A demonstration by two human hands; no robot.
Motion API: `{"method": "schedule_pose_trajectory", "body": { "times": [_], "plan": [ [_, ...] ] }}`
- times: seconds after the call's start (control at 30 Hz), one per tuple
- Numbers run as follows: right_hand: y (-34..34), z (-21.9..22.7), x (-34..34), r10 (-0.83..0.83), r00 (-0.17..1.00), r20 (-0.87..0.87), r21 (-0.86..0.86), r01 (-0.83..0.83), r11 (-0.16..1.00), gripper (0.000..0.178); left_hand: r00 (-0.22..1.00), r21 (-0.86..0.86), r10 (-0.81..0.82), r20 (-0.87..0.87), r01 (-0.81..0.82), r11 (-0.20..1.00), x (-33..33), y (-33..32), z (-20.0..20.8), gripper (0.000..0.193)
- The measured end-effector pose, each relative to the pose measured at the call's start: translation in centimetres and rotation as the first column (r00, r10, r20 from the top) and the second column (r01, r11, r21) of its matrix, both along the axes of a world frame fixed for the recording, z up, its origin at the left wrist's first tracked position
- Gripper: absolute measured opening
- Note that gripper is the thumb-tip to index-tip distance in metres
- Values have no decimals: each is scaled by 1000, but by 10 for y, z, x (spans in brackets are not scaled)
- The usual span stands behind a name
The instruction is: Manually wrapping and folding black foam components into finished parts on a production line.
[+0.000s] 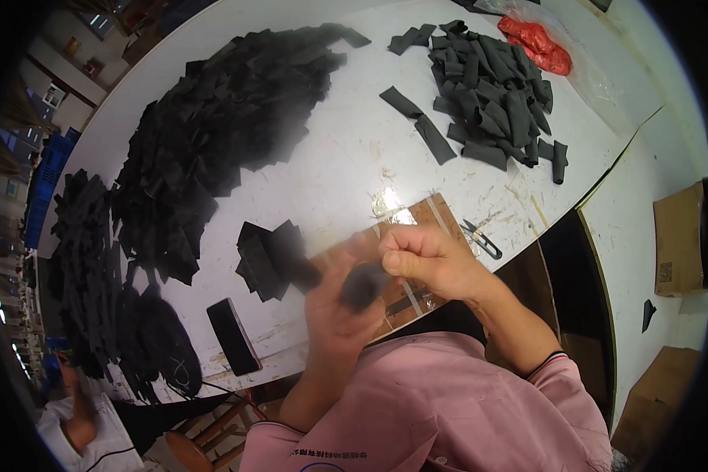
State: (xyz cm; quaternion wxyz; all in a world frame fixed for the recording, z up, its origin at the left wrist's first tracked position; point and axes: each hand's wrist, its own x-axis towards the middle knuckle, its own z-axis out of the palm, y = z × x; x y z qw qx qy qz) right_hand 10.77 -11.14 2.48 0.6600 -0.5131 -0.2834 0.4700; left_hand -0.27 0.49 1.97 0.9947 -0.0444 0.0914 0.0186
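Note:
In front of my chest, my left hand (329, 313) holds a small black fabric piece (363, 285) against its palm, the fingers slightly blurred. My right hand (431, 256) is closed in a pinch at the piece's upper right edge. Whether thread or anything else lies between those fingertips is too small to tell. Both hands are above a brown board (442, 214) crossed with strips of tape. Left of the board, a small fanned stack of black fabric pieces (266, 259) lies on the white table (346, 149).
Thread snips (482, 239) lie right of the board, a phone (233, 337) near the front edge. A large heap of black pieces (220, 110) spreads far left; rolled dark pieces (492, 94) pile far right beside a red bag (536, 46). A co-worker's arm (79, 417) shows lower left.

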Motion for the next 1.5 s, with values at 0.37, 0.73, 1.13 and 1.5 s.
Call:
{"method": "schedule_pose_trajectory", "body": {
  "times": [0.37, 0.73, 1.13, 1.5],
  "plan": [
    [-7, -14, 1, -97, 993, 64, -148, 105, 983, 22, 892, 779, 294, 344, -96, -620, 3, -2, 0, 31],
    [-13, 8, -6, 103, 51, 993, -111, 174, 978, 29, 809, 868, 364, 461, -326, -375, -2, -6, -22, 7],
    [-6, -14, -2, -20, 193, 981, -19, 194, 981, 35, 892, 947, 334, 304, -246, -207, 2, 2, -30, 9],
    [-7, -39, -3, -201, 432, 879, 145, 160, 976, 26, 897, 683, 137, 421, -214, -698, 12, 7, 6, 2]
  ]
}}
